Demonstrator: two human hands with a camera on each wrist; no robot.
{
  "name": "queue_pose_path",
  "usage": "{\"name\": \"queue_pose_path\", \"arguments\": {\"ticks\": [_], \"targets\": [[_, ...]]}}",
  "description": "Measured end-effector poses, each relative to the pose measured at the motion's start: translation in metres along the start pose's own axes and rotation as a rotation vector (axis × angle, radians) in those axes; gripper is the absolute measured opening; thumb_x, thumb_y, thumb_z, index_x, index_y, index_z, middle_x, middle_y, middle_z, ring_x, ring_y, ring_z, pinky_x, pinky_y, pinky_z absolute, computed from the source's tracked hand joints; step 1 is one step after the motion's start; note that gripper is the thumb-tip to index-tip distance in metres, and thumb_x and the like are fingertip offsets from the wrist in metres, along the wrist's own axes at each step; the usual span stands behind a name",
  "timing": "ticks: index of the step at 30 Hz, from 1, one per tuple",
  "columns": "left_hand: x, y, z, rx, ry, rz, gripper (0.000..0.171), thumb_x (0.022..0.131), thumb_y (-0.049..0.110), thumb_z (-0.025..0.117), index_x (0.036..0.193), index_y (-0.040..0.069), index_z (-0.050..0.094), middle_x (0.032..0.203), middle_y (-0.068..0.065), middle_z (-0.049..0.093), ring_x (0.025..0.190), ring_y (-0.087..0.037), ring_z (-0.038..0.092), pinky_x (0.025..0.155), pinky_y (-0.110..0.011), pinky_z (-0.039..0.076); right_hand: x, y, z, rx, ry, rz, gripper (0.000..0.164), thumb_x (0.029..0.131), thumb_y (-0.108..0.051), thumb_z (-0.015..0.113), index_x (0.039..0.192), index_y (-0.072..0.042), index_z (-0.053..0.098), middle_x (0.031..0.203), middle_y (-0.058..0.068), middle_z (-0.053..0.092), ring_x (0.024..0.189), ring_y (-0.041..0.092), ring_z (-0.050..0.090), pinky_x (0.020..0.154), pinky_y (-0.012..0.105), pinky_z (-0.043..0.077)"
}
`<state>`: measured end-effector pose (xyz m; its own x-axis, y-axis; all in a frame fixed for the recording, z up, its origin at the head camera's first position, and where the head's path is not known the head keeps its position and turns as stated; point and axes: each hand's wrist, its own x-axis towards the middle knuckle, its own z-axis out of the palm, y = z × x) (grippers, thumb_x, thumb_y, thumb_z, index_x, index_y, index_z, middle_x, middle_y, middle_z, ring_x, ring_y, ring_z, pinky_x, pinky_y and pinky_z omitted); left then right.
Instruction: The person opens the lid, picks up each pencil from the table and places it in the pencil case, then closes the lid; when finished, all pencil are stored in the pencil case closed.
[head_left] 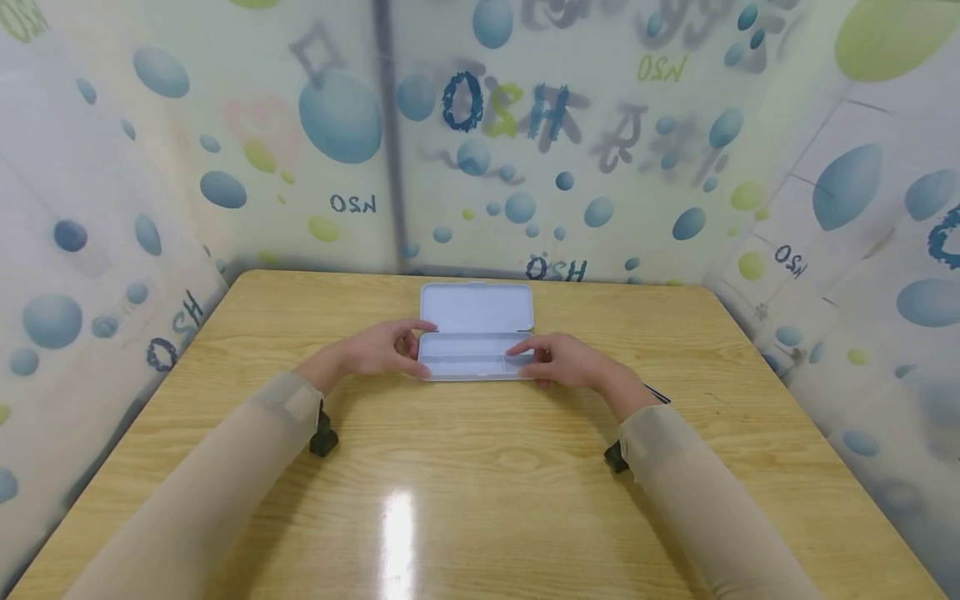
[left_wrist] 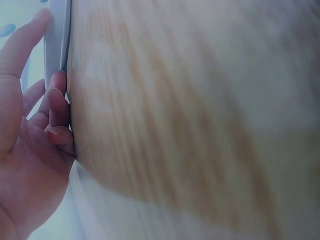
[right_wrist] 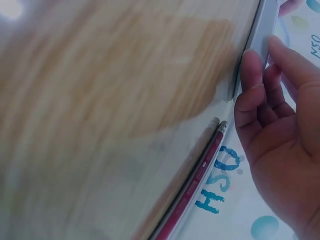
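A pale white-blue pencil case (head_left: 461, 365) lies on the table with its hinged lid (head_left: 477, 307) raised at the back. Dividers split its tray, and no items show inside. My left hand (head_left: 378, 347) grips the left end, thumb at the front corner and index finger near the hinge. At the right end my right hand (head_left: 567, 360) holds the case, its thumb at the front edge and index finger reaching over the tray. Curled fingers press against the side of the case in the left wrist view (left_wrist: 59, 102) and the right wrist view (right_wrist: 252, 75).
A dark red pencil (right_wrist: 200, 172) lies on the wooden table (head_left: 480, 467), partly behind my right wrist in the head view. Patterned curtains (head_left: 480, 167) enclose the table's back and sides. Black wrist cameras (head_left: 323, 437) hang under my sleeves.
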<state>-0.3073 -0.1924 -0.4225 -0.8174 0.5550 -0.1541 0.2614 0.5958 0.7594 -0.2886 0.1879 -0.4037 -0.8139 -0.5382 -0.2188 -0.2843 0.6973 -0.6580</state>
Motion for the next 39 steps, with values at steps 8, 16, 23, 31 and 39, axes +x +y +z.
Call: {"name": "queue_pose_path", "arguments": {"ticks": [8,16,23,31,39], "targets": [[-0.001,0.002,-0.001,0.001,0.003,-0.004,0.088,0.092,0.032,0.092,0.164,0.012,0.046,0.109,-0.009,0.062,0.097,-0.022,0.058,0.089,-0.033,0.048,-0.020,0.012,-0.019,0.024,0.147,-0.003,0.035,0.108,-0.036,0.072,0.139,-0.019,0.074,0.093,0.009,0.072,0.079,0.023,0.066,0.074,0.034,0.055],[-0.002,0.004,-0.001,0.006,-0.002,-0.013,0.087,0.092,0.034,0.092,0.164,0.013,0.046,0.109,-0.009,0.061,0.098,-0.022,0.057,0.090,-0.035,0.047,-0.062,0.049,-0.049,0.057,0.227,0.068,0.033,0.111,-0.036,0.068,0.134,-0.014,0.075,0.113,0.013,0.075,0.097,0.028,0.067,0.085,0.034,0.058],[0.000,0.002,0.000,0.014,-0.001,0.004,0.086,0.093,0.031,0.092,0.163,0.009,0.046,0.107,-0.009,0.061,0.096,-0.022,0.057,0.089,-0.033,0.047,-0.088,0.077,-0.067,0.075,0.207,0.104,0.033,0.111,-0.031,0.067,0.136,-0.008,0.072,0.119,0.014,0.073,0.100,0.025,0.066,0.083,0.035,0.057],[0.001,0.001,0.000,0.012,-0.002,0.000,0.086,0.092,0.031,0.092,0.162,0.011,0.047,0.107,-0.008,0.062,0.096,-0.021,0.058,0.089,-0.032,0.048,-0.093,0.099,-0.075,0.093,0.125,0.165,0.037,0.112,-0.031,0.066,0.139,-0.006,0.069,0.120,0.013,0.072,0.099,0.023,0.063,0.080,0.034,0.056],[0.000,0.002,-0.001,0.013,0.000,0.005,0.085,0.092,0.028,0.092,0.162,0.010,0.047,0.108,-0.009,0.062,0.095,-0.021,0.057,0.089,-0.033,0.047,-0.086,0.110,-0.080,0.086,0.065,0.212,0.043,0.110,-0.038,0.069,0.144,-0.012,0.070,0.139,0.012,0.070,0.113,0.023,0.062,0.092,0.035,0.053]]}}
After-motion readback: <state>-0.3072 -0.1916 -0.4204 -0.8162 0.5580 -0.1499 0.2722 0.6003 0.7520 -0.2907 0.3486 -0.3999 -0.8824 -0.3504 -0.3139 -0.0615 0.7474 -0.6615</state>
